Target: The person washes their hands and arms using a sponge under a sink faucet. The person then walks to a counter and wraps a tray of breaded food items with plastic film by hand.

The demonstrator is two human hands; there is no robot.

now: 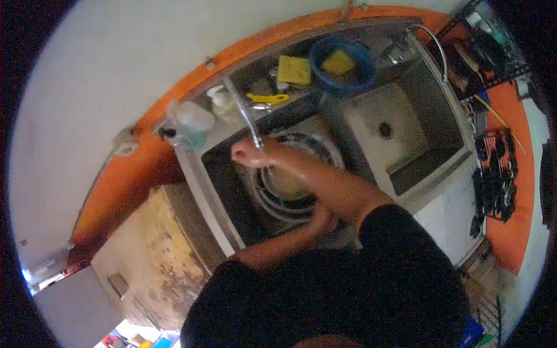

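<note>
My right hand (pixel 248 153) is held under the end of the metal faucet (pixel 249 120), above the left basin. Its fingers look curled into a fist, and I see nothing in them. The skin of that forearm shines as if wet. My left hand (pixel 325 219) is against the underside of my right forearm near the elbow, its fingers mostly hidden there. Below both arms, a large round metal vessel (pixel 335 152) sits in the left basin (pixel 216 174), with several ring-shaped rims showing inside it.
A blue bowl (pixel 316 72) holds a yellow sponge (pixel 337 62) on the back ledge. Beside it lie another yellow sponge (pixel 294 69) and a yellow-handled tool (pixel 268 98). Plastic bottles (pixel 194 118) stand at left. The right basin (pixel 400 110) has a drain; a second faucet (pixel 442 49) arches over its corner.
</note>
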